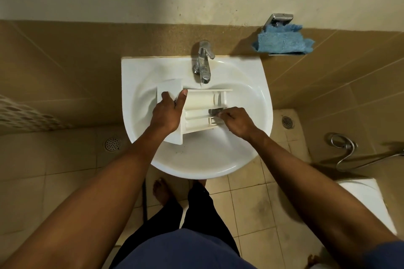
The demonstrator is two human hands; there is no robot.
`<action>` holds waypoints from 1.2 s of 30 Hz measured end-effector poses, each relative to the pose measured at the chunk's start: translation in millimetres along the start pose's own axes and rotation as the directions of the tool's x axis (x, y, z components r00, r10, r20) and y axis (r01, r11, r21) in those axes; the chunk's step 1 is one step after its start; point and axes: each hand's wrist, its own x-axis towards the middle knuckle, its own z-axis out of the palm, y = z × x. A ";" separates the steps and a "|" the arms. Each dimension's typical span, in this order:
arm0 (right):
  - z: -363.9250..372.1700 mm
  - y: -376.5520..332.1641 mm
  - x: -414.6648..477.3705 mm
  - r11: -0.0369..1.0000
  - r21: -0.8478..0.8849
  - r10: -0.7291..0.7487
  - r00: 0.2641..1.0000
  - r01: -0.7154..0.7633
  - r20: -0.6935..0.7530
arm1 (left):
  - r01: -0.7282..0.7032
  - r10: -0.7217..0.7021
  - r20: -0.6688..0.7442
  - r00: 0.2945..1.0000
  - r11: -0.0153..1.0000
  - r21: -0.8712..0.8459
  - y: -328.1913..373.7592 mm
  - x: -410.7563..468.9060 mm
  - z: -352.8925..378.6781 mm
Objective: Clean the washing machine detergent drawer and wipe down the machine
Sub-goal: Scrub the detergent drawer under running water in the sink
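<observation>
- Item under inspection: a white moulded-plastic detergent drawer [203,105]. It lies crosswise in the white ceramic wash basin [140,137], compartments up, just below the chrome mixer tap [202,61].
- My left grip [167,113] is closed on the drawer's flat front-panel end, thumb and forefinger reaching over the panel's far edge.
- My right grip [237,122] has its fingers curled, pinching a small grey object [215,111] at the near compartment. I cannot tell whether it is a brush, a pad or a drawer part.
- Handling judgement: the drawer is light, rigid and thin-walled. The smooth plastic is probably slippery when wet.
- Recommended hold: the front panel and the long side rails, which look the stiffest. The thin inner partitions seem likely to snap if twisted.
- Risk: a slip onto the hard basin could crack a corner.
- A blue microfibre cloth [284,39] hangs on a metal wall holder, well apart from both hands. It is presumably for the wipe-down.
</observation>
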 end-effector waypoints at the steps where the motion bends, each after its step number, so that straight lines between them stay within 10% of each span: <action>1: -1.2 -0.3 -0.8 1.000 0.002 0.004 1.000 -0.004 -0.019 | -0.004 0.004 -0.001 1.000 1.000 0.001 0.3 0.3 0.1; 8: -2.4 -28.3 4.2 0.948 -0.308 -0.049 0.995 0.075 0.091 | -0.026 0.025 -0.020 0.999 1.000 -0.015 -1.1 0.3 1.7; 12: 1.5 -37.2 6.0 0.995 -0.021 -0.098 0.990 0.100 0.100 | -0.013 0.013 -0.011 1.000 1.000 -0.018 -1.1 1.3 0.2; 23: 9.6 -46.2 6.6 0.882 -0.415 -0.151 0.967 0.225 0.204 | 0.004 -0.004 0.003 1.000 1.000 -0.004 2.5 -0.3 -1.6; 26: -10.3 -54.8 15.5 0.991 0.115 0.050 0.983 -0.070 0.174 | 0.010 -0.009 0.014 1.000 1.000 -0.009 1.0 -0.8 -1.7; 30: -36.8 -79.7 46.8 0.661 0.727 0.179 0.980 -0.186 0.087 | 0.002 -0.002 -0.007 1.000 1.000 0.006 1.1 -0.8 0.0; 32: -38.4 -95.6 60.4 0.431 0.863 0.167 0.963 -0.266 0.213 | -0.001 0.001 -0.013 1.000 1.000 0.005 0.8 0.4 1.0; 36: -24.9 -115.3 74.2 0.335 0.859 0.061 0.919 -0.386 0.389 | -0.005 0.005 -0.002 1.000 0.998 -0.060 -3.7 4.7 1.8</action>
